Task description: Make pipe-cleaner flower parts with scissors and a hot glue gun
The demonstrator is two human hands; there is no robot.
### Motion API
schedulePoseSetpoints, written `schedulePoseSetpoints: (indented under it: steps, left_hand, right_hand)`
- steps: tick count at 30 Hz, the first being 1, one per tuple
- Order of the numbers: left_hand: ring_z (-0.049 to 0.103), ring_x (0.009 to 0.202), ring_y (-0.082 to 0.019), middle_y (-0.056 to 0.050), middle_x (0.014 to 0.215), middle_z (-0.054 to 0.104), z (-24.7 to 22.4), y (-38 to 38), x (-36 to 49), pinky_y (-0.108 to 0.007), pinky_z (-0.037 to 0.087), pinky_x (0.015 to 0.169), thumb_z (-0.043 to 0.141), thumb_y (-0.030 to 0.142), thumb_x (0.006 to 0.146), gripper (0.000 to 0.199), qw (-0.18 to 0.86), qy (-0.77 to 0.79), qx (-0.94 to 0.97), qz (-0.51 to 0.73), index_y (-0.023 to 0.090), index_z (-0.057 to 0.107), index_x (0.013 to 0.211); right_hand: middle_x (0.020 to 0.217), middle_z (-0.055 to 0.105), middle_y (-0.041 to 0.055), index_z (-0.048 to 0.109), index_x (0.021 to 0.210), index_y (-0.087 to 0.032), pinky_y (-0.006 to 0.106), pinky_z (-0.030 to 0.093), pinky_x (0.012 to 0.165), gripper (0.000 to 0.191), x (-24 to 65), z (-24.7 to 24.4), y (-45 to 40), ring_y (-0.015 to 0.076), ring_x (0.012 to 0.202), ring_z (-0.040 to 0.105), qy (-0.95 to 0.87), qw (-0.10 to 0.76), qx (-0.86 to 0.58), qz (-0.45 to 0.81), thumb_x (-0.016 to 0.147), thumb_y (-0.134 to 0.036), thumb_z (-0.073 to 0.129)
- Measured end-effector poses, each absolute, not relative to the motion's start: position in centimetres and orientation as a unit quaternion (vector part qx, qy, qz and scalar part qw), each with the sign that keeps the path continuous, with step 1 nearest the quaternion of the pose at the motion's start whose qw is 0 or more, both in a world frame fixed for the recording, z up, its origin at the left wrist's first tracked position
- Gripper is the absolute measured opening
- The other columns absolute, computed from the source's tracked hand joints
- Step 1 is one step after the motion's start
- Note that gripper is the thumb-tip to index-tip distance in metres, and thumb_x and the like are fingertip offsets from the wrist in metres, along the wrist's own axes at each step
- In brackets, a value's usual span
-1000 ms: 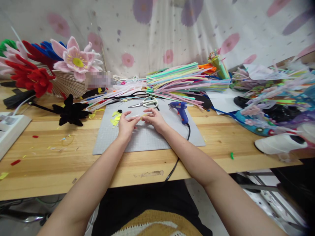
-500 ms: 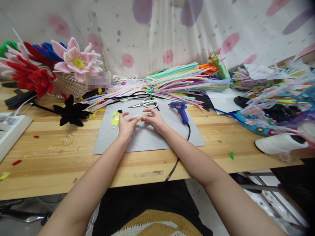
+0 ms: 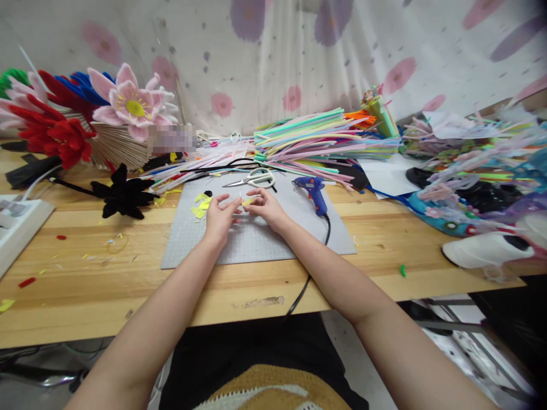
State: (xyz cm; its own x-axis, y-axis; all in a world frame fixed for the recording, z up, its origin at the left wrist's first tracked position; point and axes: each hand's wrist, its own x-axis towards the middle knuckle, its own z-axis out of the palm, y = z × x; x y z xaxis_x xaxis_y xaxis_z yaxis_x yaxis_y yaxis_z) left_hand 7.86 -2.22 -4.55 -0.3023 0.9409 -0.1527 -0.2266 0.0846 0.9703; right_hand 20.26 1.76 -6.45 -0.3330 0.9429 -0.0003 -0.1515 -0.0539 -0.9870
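Over the grey cutting mat (image 3: 265, 245), my left hand (image 3: 221, 218) is closed in a pinch, and what it holds is too small to make out. My right hand (image 3: 267, 209) faces it, with its thumb and fingertips closed on a small yellow piece (image 3: 248, 201). The fingertips of both hands are close to each other. Scissors with pale handles (image 3: 261, 177) lie just beyond them. Yellow scraps (image 3: 200, 207) sit left of my left hand, and a blue glue gun (image 3: 315, 193) rests on the mat at the right.
A black fuzzy flower (image 3: 123, 193) lies left of the mat. Bundled pastel stems (image 3: 316, 136) lie behind. Large fuzzy flowers (image 3: 132, 105) and a white power strip (image 3: 25, 228) are at left. A white roll (image 3: 482, 249) is at right. The glue gun's black cord (image 3: 303, 290) crosses the front edge.
My left fingertips have drawn slightly apart from the right ones and shifted a little. The yellow piece at my right fingertips shows more clearly.
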Motion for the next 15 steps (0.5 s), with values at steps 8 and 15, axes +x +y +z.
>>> schedulePoseSetpoints:
  steps: [8, 15]
  left_hand:
    - [0.054, 0.052, -0.008, -0.002, 0.073, 0.065, -4.72, -2.17, 7.7, -0.017, 0.034, 0.041, 0.074, 0.022, 0.054, 0.057, 0.483, 0.553, 0.339, 0.588, 0.015, 0.045, 0.102]
    - [0.051, 0.047, -0.008, -0.001, 0.07, 0.064, -5.12, -1.89, 7.48, -0.019, 0.033, 0.041, 0.075, 0.023, 0.051, 0.055, 0.466, 0.577, 0.33, 0.584, 0.017, 0.042, 0.095]
  right_hand:
    - [0.061, 0.059, -0.0072, 0.046, 0.09, -0.02, 0.024, 0.042, 0.058, 0.045, 20.34, -6.35, 1.63, 0.0083, 0.055, 0.053, -0.531, 0.426, -0.365, 0.635, 0.053, -0.024, 0.072]
    - [0.06, 0.056, -0.0069, 0.048, 0.087, -0.021, 0.023, 0.04, 0.059, 0.041, 20.18, -6.33, 1.76, 0.0088, 0.059, 0.052, -0.55, 0.477, -0.355, 0.586, 0.055, -0.028, 0.072]
